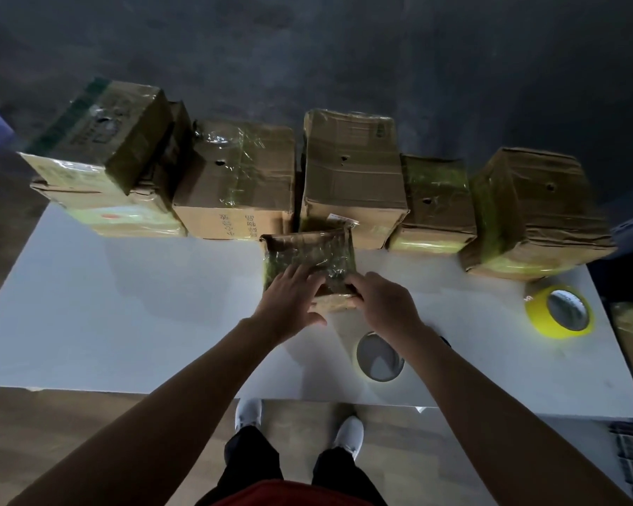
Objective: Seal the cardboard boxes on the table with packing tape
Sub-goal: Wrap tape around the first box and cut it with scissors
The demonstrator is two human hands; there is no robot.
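At the middle of the white bench (125, 304), just in front of a row of bigger cartons, sits a small box (309, 255), its top and sides covered in crinkled clear tape. Both arms reach over the near edge to it. The left grip (289, 304) lies on the box's top with the fingers straight and spread, pressing down, while the thumb runs along the near face. The right grip (386, 303) grasps the box at its near right corner, fingers curled over the edge.

Along the far side of the bench stand the other cartons, all wrapped in tape:
- at far left, a green-striped box (114, 133) lies tilted on top of a flatter box (99, 202);
- next comes a printed box (234, 177);
- behind the small box stands a tall box (351, 166), touching it or just beside it; which, I cannot tell;
- a lower box (435, 199) sits to its right;
- a crumpled box (541, 210) ends the row.

A yellow tape roll (543, 321) lies flat near the right end of the bench, just in front of the crumpled box. A second tape roll (378, 378) lies flat near the front edge, partly hidden under the right forearm. Below the bench edge, white shoes (249, 414) stand on a wooden floor (70, 432).
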